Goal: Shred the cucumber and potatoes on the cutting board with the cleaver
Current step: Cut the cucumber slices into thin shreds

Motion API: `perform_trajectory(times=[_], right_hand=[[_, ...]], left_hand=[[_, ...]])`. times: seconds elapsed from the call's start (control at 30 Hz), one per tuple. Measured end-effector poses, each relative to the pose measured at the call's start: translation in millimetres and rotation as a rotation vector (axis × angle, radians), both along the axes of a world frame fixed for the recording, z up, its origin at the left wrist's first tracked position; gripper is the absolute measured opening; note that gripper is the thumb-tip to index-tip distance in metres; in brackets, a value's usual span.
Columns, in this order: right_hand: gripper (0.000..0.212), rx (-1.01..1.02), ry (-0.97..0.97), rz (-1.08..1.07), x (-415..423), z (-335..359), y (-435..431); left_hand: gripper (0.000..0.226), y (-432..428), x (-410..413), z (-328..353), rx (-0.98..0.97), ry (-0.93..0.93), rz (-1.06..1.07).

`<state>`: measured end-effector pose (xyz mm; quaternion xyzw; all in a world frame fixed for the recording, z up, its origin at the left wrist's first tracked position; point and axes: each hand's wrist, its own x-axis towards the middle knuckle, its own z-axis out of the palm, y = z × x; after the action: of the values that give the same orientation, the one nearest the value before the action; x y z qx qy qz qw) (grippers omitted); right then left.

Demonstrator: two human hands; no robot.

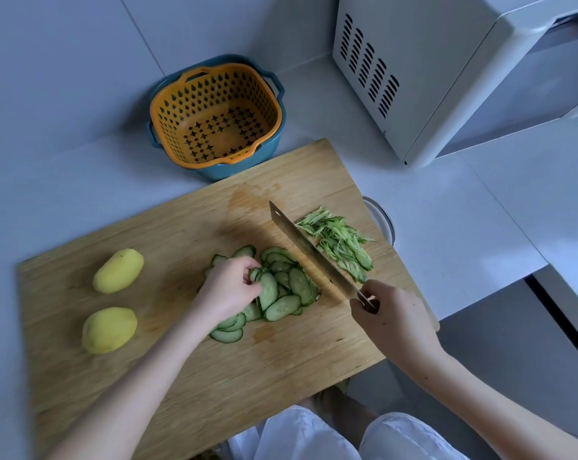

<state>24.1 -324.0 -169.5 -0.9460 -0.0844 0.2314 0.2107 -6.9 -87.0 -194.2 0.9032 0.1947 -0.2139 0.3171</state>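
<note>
Far potato (pixel 118 271) and near potato (pixel 110 330) lay peeled and whole at left end of cutting board (pixel 181 376); neither cut. Left hand (pixel 229 287) curled over fanned cucumber slices (pixel 282 287) mid-board, fingertips pinching one slice. Cleaver (pixel 309 252) stood edge-down just right of slices. Small pile of cucumber shreds (pixel 340 244) lay beyond blade, toward right end of board. Right hand (pixel 390 313) clenched round cleaver handle. Judged: cucumber fully sliced, only lesser part shredded; remaining slices and both potatoes left to do
</note>
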Motion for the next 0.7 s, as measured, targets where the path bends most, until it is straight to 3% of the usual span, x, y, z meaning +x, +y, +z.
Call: perform_trajectory(times=[0.2, 0.4, 0.47, 0.63, 0.7], right_hand=[[0.011, -0.025, -0.008, -0.010, -3.1, -3.7, -2.2], [0.012, -0.020, -0.025, -0.025, -4.6, -5.7, -3.2], [0.012, -0.024, -0.026, -0.017, -4.6, -5.7, -3.1], [0.012, -0.009, -0.019, 0.007, -5.0, -7.8, -1.2], [0.013, 0.007, -0.018, 0.011, -5.2, -8.6, -0.3]], left_hand=[[0.039, 5.0, 17.0, 8.7, 0.009, -0.043, -0.239], [0.090, -4.2, -2.8, -4.5, 0.218, -0.014, -0.397], [0.098, -7.3, -14.0, -12.1, 0.281, -0.033, -0.501], [0.092, 1.6, -26.0, -23.5, 0.340, -0.288, -0.617], [0.073, 7.1, -27.8, -29.7, 0.346, -0.412, -0.665]])
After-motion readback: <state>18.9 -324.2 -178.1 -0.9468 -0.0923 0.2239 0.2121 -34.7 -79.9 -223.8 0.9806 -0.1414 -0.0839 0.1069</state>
